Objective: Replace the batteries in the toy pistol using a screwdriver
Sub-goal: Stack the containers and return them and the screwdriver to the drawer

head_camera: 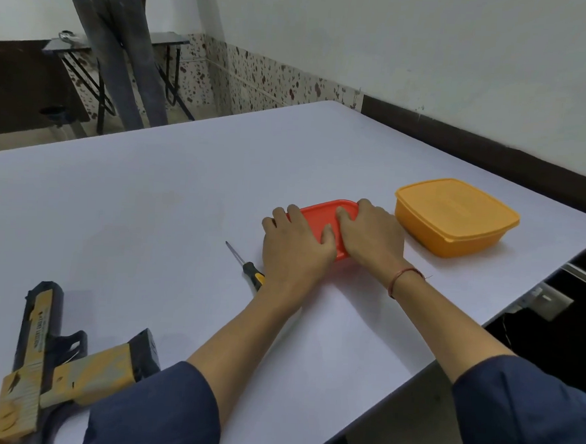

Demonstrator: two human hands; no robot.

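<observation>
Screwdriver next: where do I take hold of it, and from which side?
Take the screwdriver by its thick black-and-yellow handle, from above and from its left. It lies flat, thin shaft pointing away; the left hand, on the red container, hides the handle's near end under its wrist and blocks the right side.

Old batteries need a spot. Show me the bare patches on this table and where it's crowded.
Bare: the far half of the table, beyond both boxes; the stretch between toy pistol and screwdriver; the near strip between the forearms. Crowded: the right side, where left hand and right hand hold the red box beside the orange box.
</observation>
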